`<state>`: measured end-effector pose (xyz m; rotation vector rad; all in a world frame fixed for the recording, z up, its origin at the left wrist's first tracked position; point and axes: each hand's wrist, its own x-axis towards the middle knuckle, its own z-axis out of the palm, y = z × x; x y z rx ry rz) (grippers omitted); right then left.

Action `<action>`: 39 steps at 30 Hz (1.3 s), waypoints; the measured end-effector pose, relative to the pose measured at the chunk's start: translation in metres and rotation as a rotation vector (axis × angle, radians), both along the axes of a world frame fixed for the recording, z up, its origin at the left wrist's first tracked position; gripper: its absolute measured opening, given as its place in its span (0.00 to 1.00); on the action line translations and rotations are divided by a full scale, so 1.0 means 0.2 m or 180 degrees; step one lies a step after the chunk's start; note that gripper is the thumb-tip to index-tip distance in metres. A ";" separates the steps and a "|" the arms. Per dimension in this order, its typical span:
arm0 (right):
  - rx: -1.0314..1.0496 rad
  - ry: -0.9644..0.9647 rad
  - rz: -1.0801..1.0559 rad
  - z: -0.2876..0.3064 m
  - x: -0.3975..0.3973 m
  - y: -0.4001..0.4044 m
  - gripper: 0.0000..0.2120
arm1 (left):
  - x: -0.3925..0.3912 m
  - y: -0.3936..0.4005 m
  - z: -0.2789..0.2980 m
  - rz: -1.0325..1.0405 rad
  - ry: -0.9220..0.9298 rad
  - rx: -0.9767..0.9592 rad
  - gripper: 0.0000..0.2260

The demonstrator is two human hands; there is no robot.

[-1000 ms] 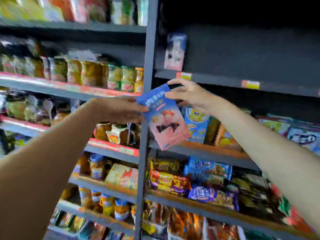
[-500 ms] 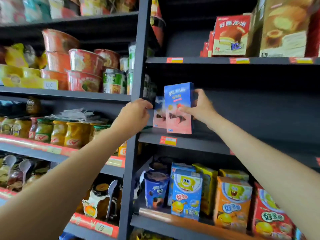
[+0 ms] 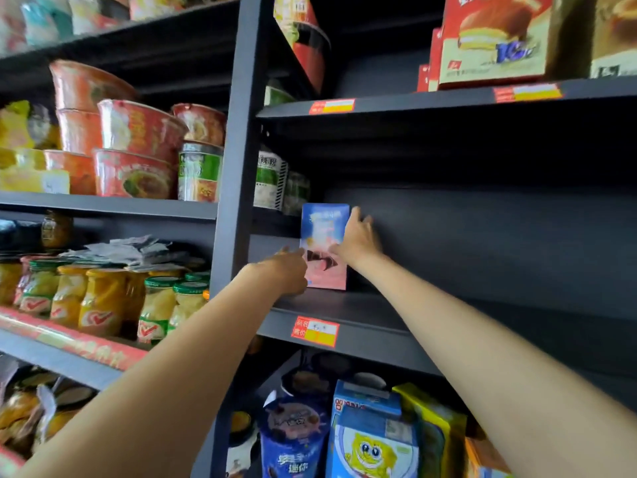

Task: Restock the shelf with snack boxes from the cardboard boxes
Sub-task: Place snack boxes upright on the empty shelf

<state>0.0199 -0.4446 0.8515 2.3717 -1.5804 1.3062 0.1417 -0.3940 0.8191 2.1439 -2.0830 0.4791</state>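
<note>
Snack box (image 3: 324, 246) upright on shelf (image 3: 362, 322), left hand (image 3: 287, 272) left, right hand (image 3: 358, 241) right

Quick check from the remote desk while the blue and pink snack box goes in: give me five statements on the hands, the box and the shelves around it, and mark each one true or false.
1. The blue and pink snack box stands upright on the dark shelf. True.
2. The right hand is on the box's right side. True.
3. The left hand hangs well away from the box. False: it is at the box's lower left edge.
4. The shelf to the right of the box is packed with boxes. False: no boxes show there, only bare dark shelf.
5. Red pie boxes sit on the shelf above. True.
</note>
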 end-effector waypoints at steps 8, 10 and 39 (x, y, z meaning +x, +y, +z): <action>-0.0262 0.0852 0.0221 -0.02 0.00 0.04 0.15 | 0.00 -0.07 0.05 0.0287 0.0420 0.0208 0.21; -0.0250 0.0958 0.0180 -0.03 0.00 0.06 0.14 | 0.00 -0.05 0.05 0.0322 0.0447 0.0211 0.22; 0.2709 0.2245 0.1870 -3.02 0.20 1.48 0.08 | 0.47 1.60 -3.00 -0.0353 0.1397 0.1448 0.16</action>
